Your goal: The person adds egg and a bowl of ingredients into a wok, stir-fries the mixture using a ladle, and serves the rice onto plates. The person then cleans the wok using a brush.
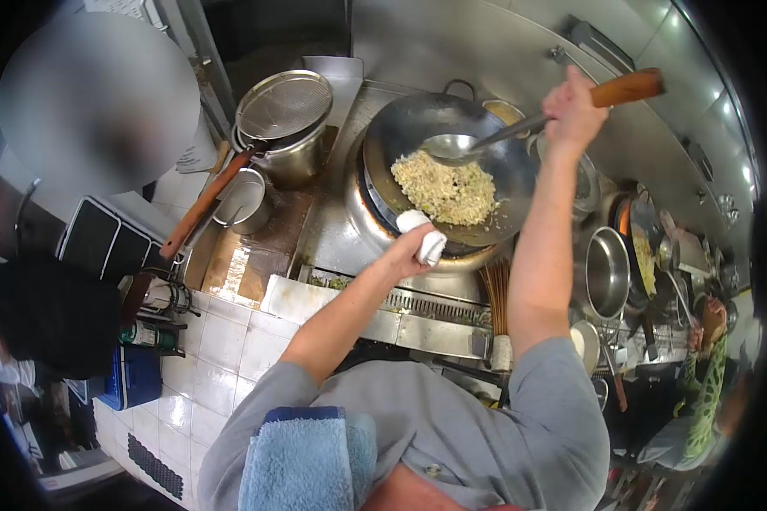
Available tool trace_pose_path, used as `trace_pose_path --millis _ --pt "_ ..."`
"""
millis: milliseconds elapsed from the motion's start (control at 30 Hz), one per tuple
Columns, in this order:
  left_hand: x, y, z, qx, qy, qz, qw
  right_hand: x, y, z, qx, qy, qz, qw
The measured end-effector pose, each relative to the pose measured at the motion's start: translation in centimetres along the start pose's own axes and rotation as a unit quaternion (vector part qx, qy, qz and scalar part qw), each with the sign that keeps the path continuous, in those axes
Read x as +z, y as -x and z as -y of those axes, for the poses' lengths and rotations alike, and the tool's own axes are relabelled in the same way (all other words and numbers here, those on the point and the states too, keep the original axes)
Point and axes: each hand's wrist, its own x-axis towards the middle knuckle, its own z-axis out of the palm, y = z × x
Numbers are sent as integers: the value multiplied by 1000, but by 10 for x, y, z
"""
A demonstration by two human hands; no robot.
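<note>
A dark wok [400, 123] sits on the round stove burner, holding a heap of fried rice [446, 191] flecked with green. My left hand [407, 255] is closed around a folded white cloth [428, 240] at the wok's near rim; the part of the rim under the cloth is hidden. Up at the right, my right hand [573, 112] grips a ladle [453, 147] where its metal shaft meets the wooden handle. The ladle's bowl hangs over the far side of the rice; I cannot tell whether it touches it.
A mesh strainer [285, 104] lies across a steel pot [294, 159] on the left, near a smaller pot [243, 201]. A bamboo brush [496, 307] stands before the burner. Right of my arm are a steel pot [607, 274] and another wok [645, 230]. Other people are on both sides.
</note>
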Motion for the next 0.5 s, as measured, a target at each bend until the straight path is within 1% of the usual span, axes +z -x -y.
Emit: trace_pose_path --millis 33,100,133,167,200,233,267,300,333,367,400,433,467,500 --pt "2 4 -2 -2 2 -3 1000 -6 8 -26 8 20 -48 999" --pt "6 10 -3 -14 13 -7 1000 -21 13 -62 120 31 -18 992" --pt "2 9 -8 -29 -17 12 999 -23 6 -50 127 40 -5 991" --pt "-2 1 -11 -41 -14 11 999 -24 6 -30 137 49 2 989" --pt "-5 -14 -9 -13 -10 29 999 -24 3 -15 140 55 10 989" --pt "-2 -26 -7 16 -8 48 999 -21 10 -11 109 88 -15 990" --pt "7 -24 4 65 -6 -20 998 -21 30 -13 83 124 -49 988" --pt "8 -17 19 70 2 22 997 -25 48 -15 61 165 -84 981" --pt "14 4 35 87 40 17 995 -28 40 -30 54 97 -121 986" --pt "21 49 47 50 19 -42 998 -31 18 -30 64 79 -118 988" --pt "15 83 65 71 68 -49 994 -34 -6 -24 73 61 -111 989" --pt "5 121 70 41 37 -31 998 -37 -21 -13 83 40 -103 990" --pt "27 150 61 35 68 -14 997 -41 -24 10 115 9 -45 992" --pt "28 140 59 63 66 -84 992 -36 1 30 101 46 -55 992"
